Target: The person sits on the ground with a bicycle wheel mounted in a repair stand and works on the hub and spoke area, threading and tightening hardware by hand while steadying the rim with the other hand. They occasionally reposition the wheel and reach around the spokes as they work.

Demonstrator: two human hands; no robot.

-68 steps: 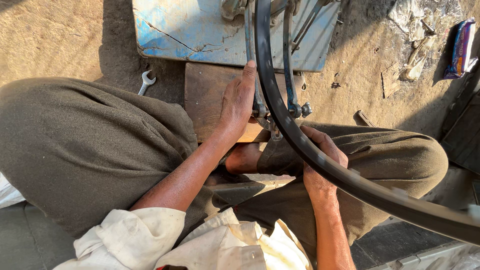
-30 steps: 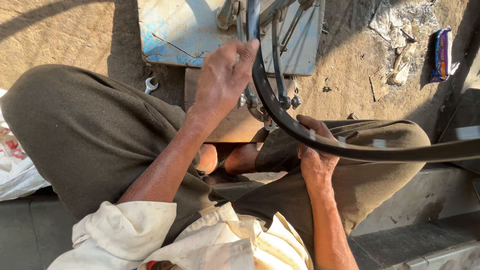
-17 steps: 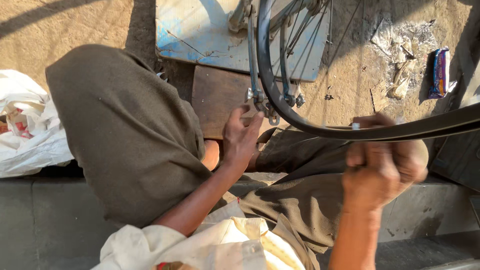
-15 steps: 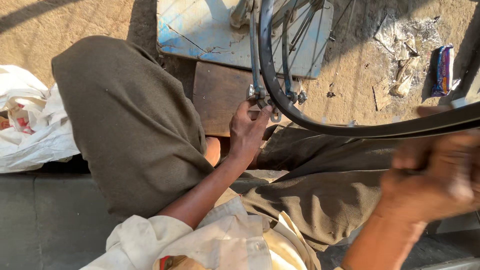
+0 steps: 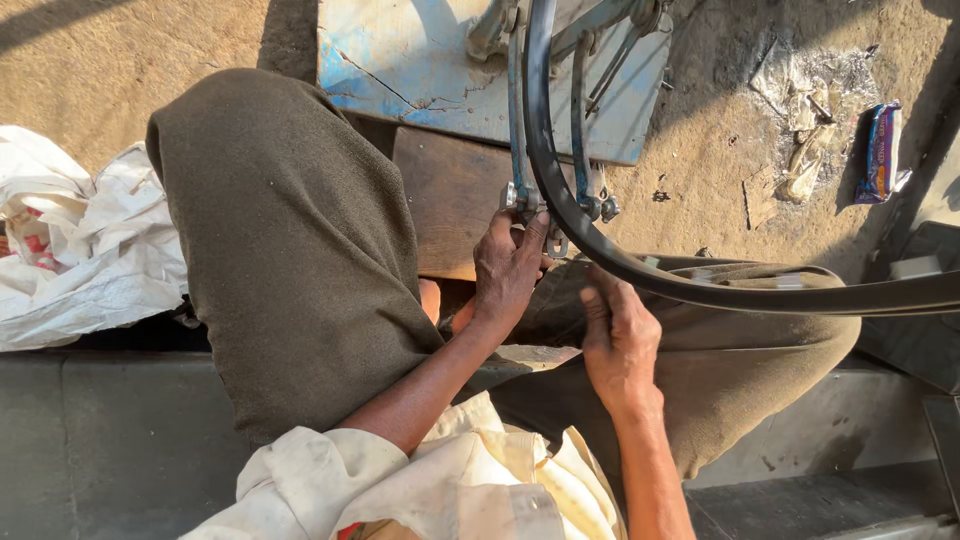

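Black tyre [image 5: 560, 200] arcing top-to-right

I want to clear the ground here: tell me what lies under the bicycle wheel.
Under the black tyre: a wooden board, a blue metal sheet, the person's knee. The left hand hides the fork end.

Tyre [image 5: 640, 275] curves over the lap, above the right hand [image 5: 618, 345]. Left hand [image 5: 510, 270] sits at the axle nut [image 5: 522, 198], wooden board [image 5: 450, 200] beneath. Sack [image 5: 80, 240] far left, wrapper [image 5: 880, 150] far right.
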